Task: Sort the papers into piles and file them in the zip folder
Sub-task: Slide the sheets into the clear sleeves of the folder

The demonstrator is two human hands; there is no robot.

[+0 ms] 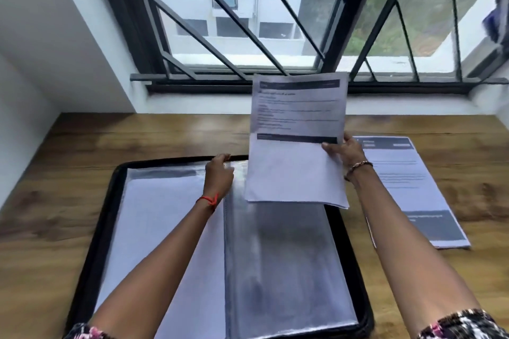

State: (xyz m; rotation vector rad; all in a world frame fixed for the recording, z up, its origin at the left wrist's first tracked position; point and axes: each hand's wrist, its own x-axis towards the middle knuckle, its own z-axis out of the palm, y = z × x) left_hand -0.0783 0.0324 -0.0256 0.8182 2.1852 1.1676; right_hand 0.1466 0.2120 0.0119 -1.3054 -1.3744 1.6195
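Spread open on the table (68, 146), the zip folder (108, 201) is gripped at the top of a clear sleeve (278, 261) by the left hand (219, 173); printed papers (296, 146) are pinched above it by the right hand (343, 151).

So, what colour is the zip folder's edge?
The zip folder's edge is black; head view.

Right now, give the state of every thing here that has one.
Black zip folder: unzipped, open flat on wooden desk.
Clear plastic sleeves: left page holds white paper.
Printed white sheets: lifted above folder, pinched by right hand.
Left hand: grips sleeves' top edge.
Printed paper pile: flat, right of folder.
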